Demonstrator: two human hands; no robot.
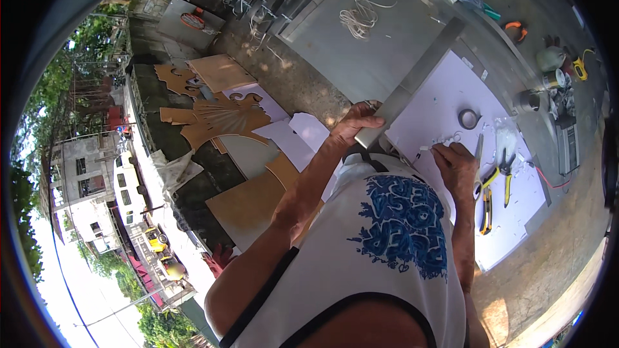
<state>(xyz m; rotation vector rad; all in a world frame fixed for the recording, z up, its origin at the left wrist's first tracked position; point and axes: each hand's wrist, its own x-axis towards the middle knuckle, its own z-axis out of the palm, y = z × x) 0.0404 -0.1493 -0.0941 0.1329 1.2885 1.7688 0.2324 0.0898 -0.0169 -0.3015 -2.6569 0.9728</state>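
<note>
head view, looking down, close workbench (361, 58)

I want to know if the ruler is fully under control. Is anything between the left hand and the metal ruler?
Nothing visible. The left hand rests directly on the near end of the ruler, which lies on the white sheet. The right hand works on the sheet beside it, clear of the ruler.

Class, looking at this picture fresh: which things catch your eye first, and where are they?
A long grey metal straightedge runs diagonally across the white sheet, its near end pressed by the left hand. Beside it, the right hand holds a small white tool on the sheet. Brown ornamental cut-outs lie to the left.
</note>
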